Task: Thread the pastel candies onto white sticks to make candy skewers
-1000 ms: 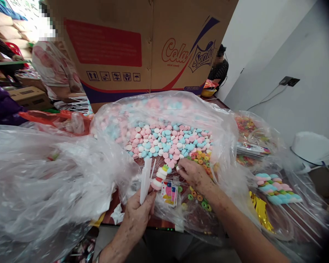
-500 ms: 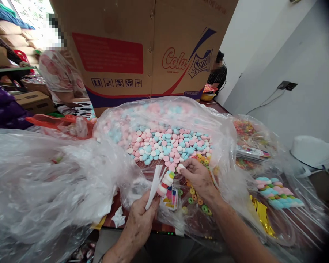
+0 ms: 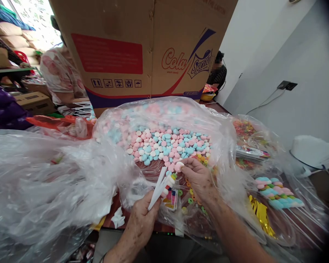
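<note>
My left hand [image 3: 142, 215] is closed around a bundle of flat white sticks [image 3: 157, 191] and a candy skewer [image 3: 168, 184] threaded with white, red and green-yellow pieces. Between the thumb and fingers of my right hand [image 3: 201, 179] is a pale pink marshmallow candy [image 3: 178, 166], close to the upper tip of the skewer. Beyond both hands spreads a heap of pink, blue and white marshmallow candies [image 3: 167, 144], partly under clear plastic. Ring-shaped gummies [image 3: 191, 191] lie beneath my right hand. A printed card [image 3: 172, 201] shows beside my left hand.
A large cardboard carton [image 3: 117, 54] stands behind the heap. Crumpled plastic sheeting [image 3: 57, 190] covers the left side. Finished candy skewers [image 3: 279, 191] and gold ties [image 3: 260, 215] lie at right. Two other people are partly visible beyond the carton.
The skewer and sticks in my left hand have shifted slightly right, and the sticks now cover more of the skewer. My right hand stays near the tip with a candy pinched.
</note>
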